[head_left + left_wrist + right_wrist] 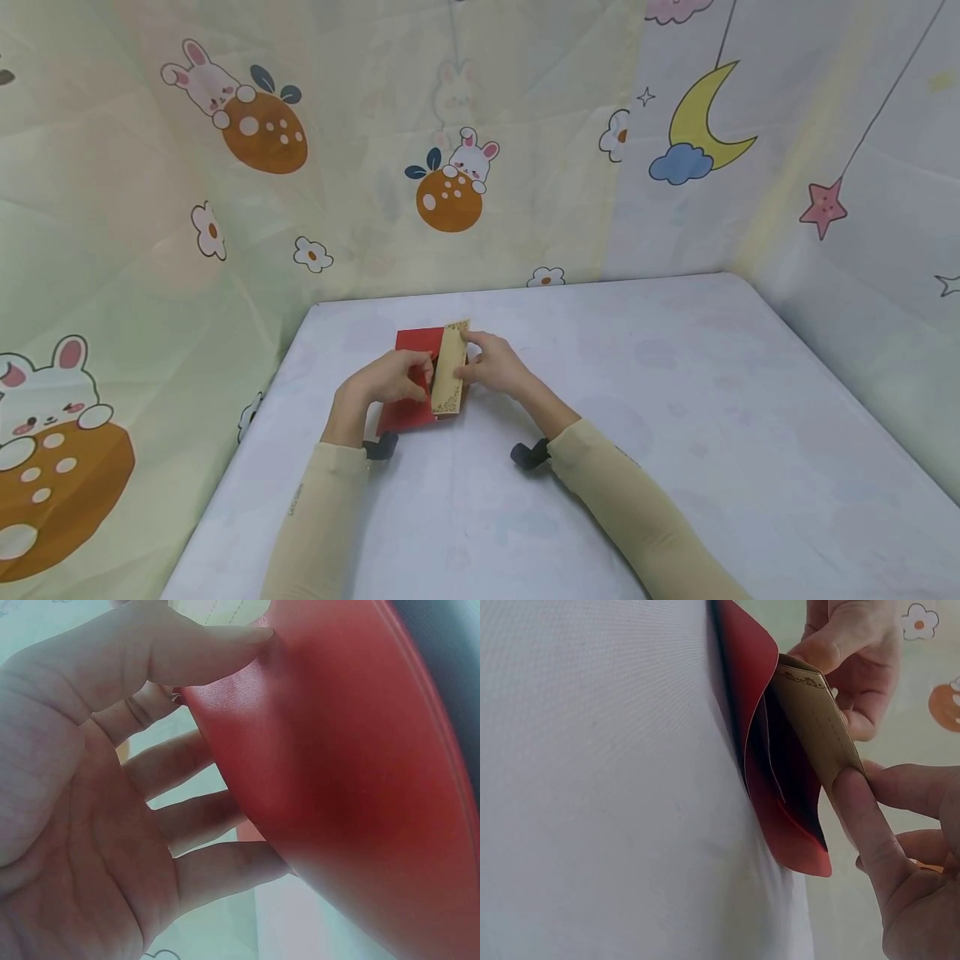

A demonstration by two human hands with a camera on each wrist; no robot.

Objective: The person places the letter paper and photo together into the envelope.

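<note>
A red, smooth, leather-like pouch (408,415) lies on the table, its edge lifted and its dark inside showing in the right wrist view. My left hand (390,377) pinches the edge of this pouch, with the thumb pressing its red face (337,735) and the fingers behind it. A flat tan card or envelope (450,371) with a dark floral border stands tilted beside the pouch's mouth. My right hand (495,364) holds it by its edge between thumb and fingers. Whether any of the card sits inside the pouch, I cannot tell.
A white-covered table (637,400) extends to the right and toward the front. Patterned cloth walls (360,167) enclose it at the back and sides. Black wrist-worn devices (530,455) sit at both sleeve cuffs.
</note>
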